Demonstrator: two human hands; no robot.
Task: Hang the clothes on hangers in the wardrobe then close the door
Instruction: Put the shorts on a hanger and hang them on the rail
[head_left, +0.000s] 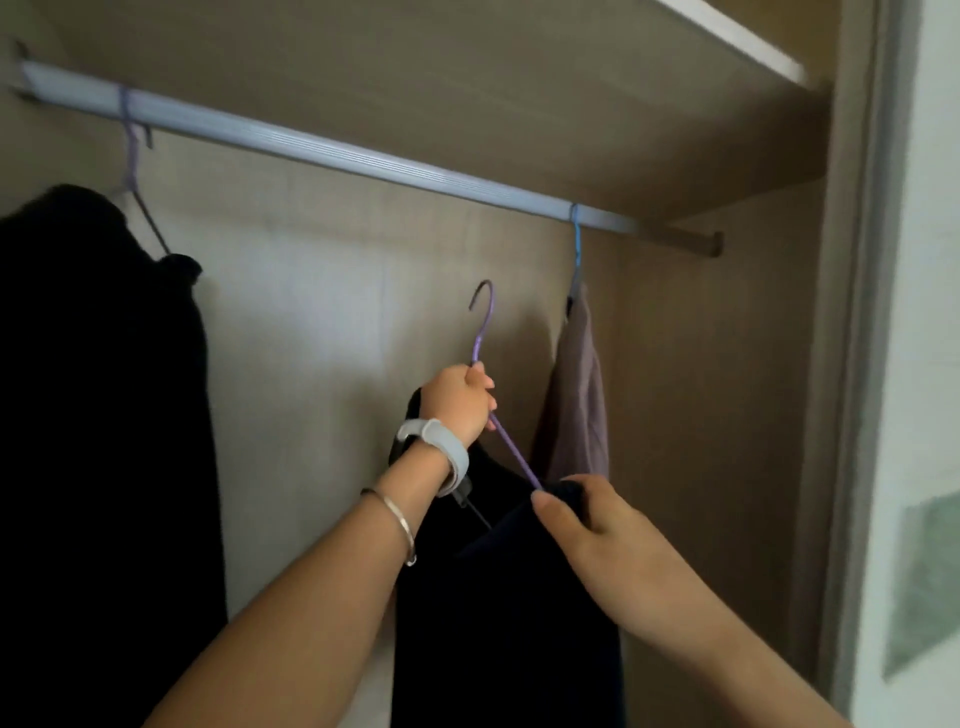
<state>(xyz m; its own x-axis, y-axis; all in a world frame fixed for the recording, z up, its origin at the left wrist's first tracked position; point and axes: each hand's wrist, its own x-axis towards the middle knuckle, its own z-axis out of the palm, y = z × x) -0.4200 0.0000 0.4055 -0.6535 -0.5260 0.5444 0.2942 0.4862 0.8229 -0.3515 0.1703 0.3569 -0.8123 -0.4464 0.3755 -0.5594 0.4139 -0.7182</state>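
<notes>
A purple hanger (484, 332) is held well below the silver wardrobe rail (332, 150), its hook free in the air. My left hand (460, 402) grips the hanger's neck just under the hook. A dark garment (498, 597) hangs from the hanger, and my right hand (587, 514) pinches its shoulder where it meets the hanger's right arm. On the rail, a black garment (93, 415) hangs at the left on another purple hanger (136, 176). A mauve garment (576, 395) hangs at the right on a blue hanger (574, 244).
The wardrobe's back panel (332, 322) shows between the hung clothes. A shelf (737, 47) runs above the rail. The wardrobe's side wall (727, 415) and the door frame edge (862, 364) stand at the right.
</notes>
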